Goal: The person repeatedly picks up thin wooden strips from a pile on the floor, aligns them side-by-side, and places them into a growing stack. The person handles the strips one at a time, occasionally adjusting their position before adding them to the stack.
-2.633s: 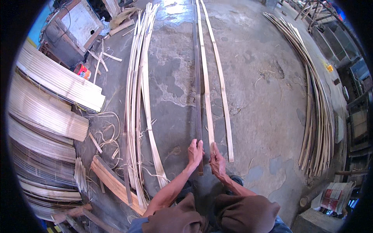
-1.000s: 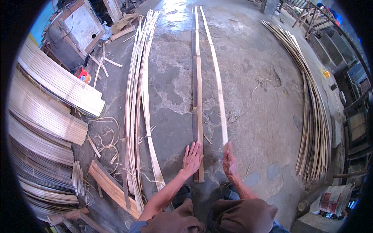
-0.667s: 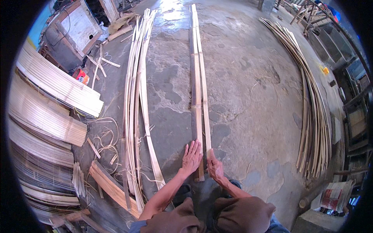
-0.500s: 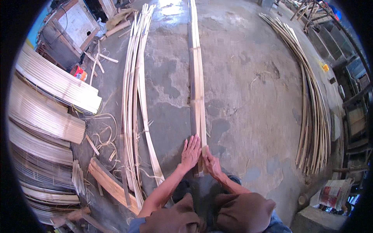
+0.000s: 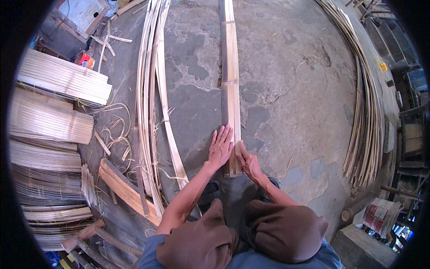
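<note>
A long, narrow row of pale split bamboo strips [image 5: 231,103] lies on the floor in front of me, running straight away from my knees. My left hand [image 5: 219,150] rests flat near its close end, fingers stretched forward over the left side. At the right edge, my right hand [image 5: 251,165] holds the outer strip, its index finger along the side and thumb against it. Some of its fingers are hidden. The squared close ends of the strips show between my wrists. A darker strip edge runs along the row's left side.
Loose bamboo strips [image 5: 145,89] lie to the left, beside a split bamboo piece [image 5: 123,186]. Stacked bundles of slats [image 5: 53,116] fill the far left, near a red bucket [image 5: 84,59]. Another long bundle [image 5: 365,121] curves along the right, above a concrete block [image 5: 367,246].
My view has tilted, so the floor and everything on it sit higher in the picture. The strips lie closer together near my hands. Both hands stay at the row's close end.
</note>
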A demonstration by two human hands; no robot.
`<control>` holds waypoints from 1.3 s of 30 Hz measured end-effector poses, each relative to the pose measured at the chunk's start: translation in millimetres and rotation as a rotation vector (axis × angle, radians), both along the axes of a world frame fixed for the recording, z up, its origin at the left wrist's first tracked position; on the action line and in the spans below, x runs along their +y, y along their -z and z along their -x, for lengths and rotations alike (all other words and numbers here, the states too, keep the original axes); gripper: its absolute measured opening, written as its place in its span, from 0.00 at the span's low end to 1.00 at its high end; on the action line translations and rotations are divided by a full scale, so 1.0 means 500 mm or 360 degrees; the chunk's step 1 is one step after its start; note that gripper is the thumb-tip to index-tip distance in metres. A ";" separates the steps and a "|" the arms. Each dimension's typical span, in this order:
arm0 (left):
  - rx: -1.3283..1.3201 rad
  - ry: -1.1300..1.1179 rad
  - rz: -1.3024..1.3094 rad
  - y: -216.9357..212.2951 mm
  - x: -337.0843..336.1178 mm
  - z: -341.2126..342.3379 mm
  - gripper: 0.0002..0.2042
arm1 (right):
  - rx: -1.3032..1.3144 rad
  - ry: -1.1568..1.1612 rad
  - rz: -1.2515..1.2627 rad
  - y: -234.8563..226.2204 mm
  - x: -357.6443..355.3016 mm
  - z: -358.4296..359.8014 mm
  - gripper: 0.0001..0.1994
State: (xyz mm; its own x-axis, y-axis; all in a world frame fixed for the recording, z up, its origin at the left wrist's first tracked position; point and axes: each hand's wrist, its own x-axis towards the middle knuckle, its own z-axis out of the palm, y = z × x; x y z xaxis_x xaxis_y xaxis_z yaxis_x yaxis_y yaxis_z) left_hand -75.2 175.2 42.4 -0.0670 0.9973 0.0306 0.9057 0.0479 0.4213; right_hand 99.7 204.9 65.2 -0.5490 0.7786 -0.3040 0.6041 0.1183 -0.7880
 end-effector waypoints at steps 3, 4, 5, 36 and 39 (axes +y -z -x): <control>0.0051 0.0031 -0.0011 -0.011 0.003 0.000 0.29 | -0.0009 -0.0005 0.0020 0.001 0.003 -0.004 0.29; 0.0063 0.0043 -0.0007 -0.011 -0.002 -0.003 0.28 | -0.0039 -0.0006 0.0033 0.004 -0.007 -0.012 0.29; 0.0075 0.0056 -0.0003 -0.011 -0.004 -0.006 0.27 | -0.0002 -0.0001 -0.0021 0.014 -0.011 -0.015 0.29; -0.0014 -0.1189 -0.0402 -0.071 -0.123 0.154 0.34 | -0.0275 0.0123 0.0138 -0.062 0.023 -0.039 0.23; -0.0039 -0.1499 -0.0194 -0.069 -0.175 0.220 0.37 | -0.0236 0.0043 -0.0034 -0.028 0.025 -0.045 0.22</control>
State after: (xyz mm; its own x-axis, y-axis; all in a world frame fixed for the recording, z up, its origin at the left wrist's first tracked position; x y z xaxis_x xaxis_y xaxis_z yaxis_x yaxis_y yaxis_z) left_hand -185.3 87.5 76.9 -0.8439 0.5232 0.1185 0.5080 0.7084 0.4900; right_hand 122.4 217.2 79.2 -0.4783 0.7994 -0.3636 0.7169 0.1162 -0.6875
